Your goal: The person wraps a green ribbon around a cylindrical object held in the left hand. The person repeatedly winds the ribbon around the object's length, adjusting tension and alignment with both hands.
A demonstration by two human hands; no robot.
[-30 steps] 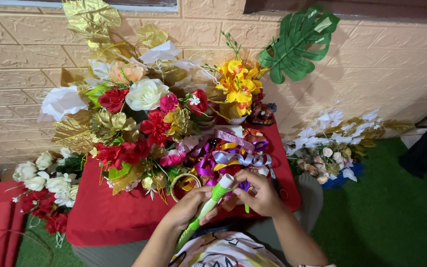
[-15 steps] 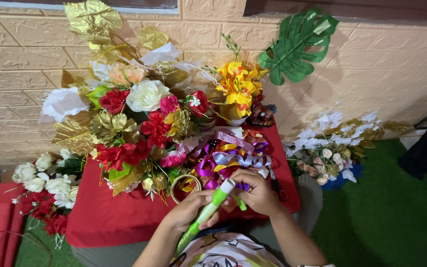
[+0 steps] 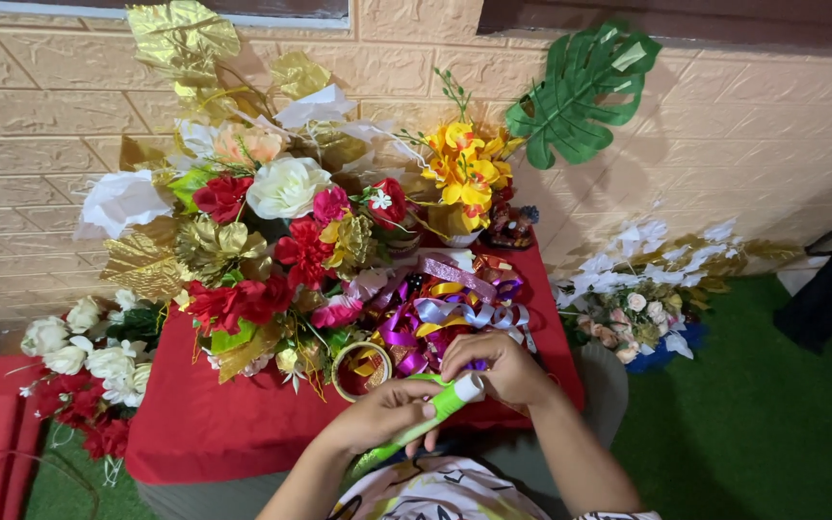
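At the far left, white and red flowers (image 3: 79, 356) lie loose beside the red table (image 3: 233, 424), not yet worked into the big bouquet (image 3: 262, 241) standing on it. The left hand (image 3: 377, 416) grips a green stem (image 3: 426, 419) low over the table's near edge; the right hand (image 3: 493, 366) pinches its white tip, apparently mid-wrap (ribbons (image 3: 445, 313) just behind). No packages or labels show.

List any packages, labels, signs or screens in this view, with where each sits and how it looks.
None: no package, label, sign or screen shows.
Nearest to one: a green stick with a white end, held in the left hand and right hand over the red cloth, beside loose ribbons.
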